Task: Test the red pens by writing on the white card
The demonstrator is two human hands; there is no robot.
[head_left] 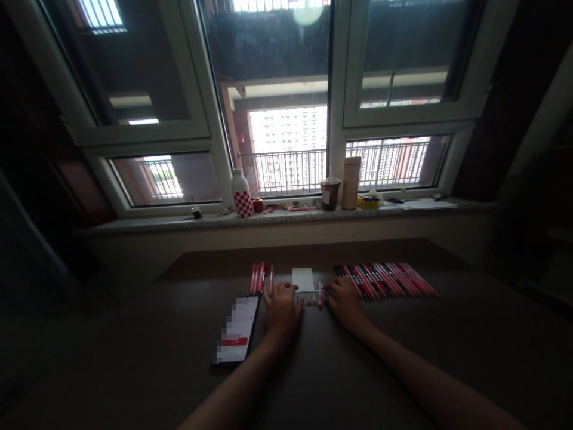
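Note:
Between my hands lies a small clear flat piece (308, 299) with a pale straight upper edge and reddish marks; its kind is too dim to tell. My left hand (283, 313) has its fingers and thumb curled at the left end of this piece. At its right end, the fingertips of my right hand (345, 303) are pinched together on the pale edge. A short pink-red pen-like stick (320, 297) stands out beside my right fingertips. Just beyond the clear piece is a square of whitish paper (303, 278).
A long row of red and black pens (387, 280) lies right of my right hand. Several more pens (257, 279) lie at the left, above a phone (237, 329). On the windowsill (201, 222) stand a checkered bottle (242, 194), a drink cup (330, 194) and yellow tape (367, 202).

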